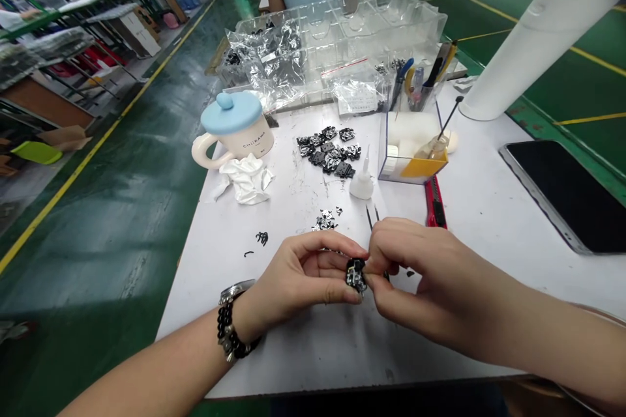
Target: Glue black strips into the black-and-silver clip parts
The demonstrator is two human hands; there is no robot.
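Observation:
Between the thumb and fingers of my left hand (306, 270) is a small black-and-silver mechanical part (356, 275), held just above the table. My right hand (415, 267) is closed in a pinch against the right edge of this same part. The two tips of a pair of tweezers (370, 216) show beyond my right knuckles; whether the tweezers lie on the table or rest in that hand is hidden. Small silver pieces (325, 220) lie just past my left fingers. Tiny black curved pieces (263, 238) are farther left.
A pile of similar black parts (330, 151) and a small dropper bottle (362, 184) stand ahead. Around them are a lidded mug (244, 137), crumpled tissue (247, 179), a clear organizer (413, 168), a red cutter (435, 202), a phone (567, 189) and plastic trays (342, 26). A person sits opposite.

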